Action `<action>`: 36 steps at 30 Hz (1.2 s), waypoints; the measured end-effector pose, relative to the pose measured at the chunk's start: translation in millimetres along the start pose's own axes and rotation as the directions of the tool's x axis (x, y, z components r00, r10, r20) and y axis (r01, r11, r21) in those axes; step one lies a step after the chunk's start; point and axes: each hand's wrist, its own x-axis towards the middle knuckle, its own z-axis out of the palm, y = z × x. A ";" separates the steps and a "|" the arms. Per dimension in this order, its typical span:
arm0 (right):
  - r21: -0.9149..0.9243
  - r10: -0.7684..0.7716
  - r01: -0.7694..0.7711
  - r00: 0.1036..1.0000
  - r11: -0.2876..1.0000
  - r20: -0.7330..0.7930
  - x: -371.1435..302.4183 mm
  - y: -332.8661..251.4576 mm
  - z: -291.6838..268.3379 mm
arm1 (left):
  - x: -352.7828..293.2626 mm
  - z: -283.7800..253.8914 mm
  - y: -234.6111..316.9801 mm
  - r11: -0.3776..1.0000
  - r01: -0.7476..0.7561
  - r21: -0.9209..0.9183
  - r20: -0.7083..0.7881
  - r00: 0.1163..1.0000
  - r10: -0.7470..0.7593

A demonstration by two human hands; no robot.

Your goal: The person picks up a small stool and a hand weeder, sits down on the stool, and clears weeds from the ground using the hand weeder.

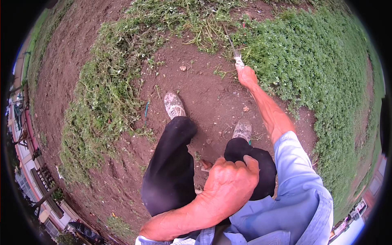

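Note:
My right hand, arm stretched forward, is closed around the white-wrapped handle of a thin-bladed hand tool. Its narrow dark blade points away from me, its far end among the cut stems at the edge of the green plants. My left hand is curled into a fist in front of my body, close by my right knee. Its palm side is hidden, and nothing sticks out of it. That forearm crosses over my left thigh.
Loose cut greenery lies in a curved band at the left and far side. Bare brown soil with small stones spreads around my two shoes. Dense low plants grow along the right. Buildings show at the left rim.

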 end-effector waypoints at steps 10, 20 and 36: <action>0.019 0.085 -0.086 0.995 0.996 0.054 -189.4 111.8 53.7 | 2.0 -2.8 7.2 1.000 0.001 -0.025 -0.029 1.000 -0.002; 0.040 -0.127 0.127 0.992 0.991 0.010 -22.1 6.6 -1.1 | -3.2 9.9 14.0 0.998 0.031 0.046 0.014 0.999 -0.032; -0.006 0.018 -0.018 0.999 1.000 -0.030 -122.1 73.0 11.9 | -17.1 3.1 12.7 0.989 0.038 -0.146 0.035 0.999 -0.034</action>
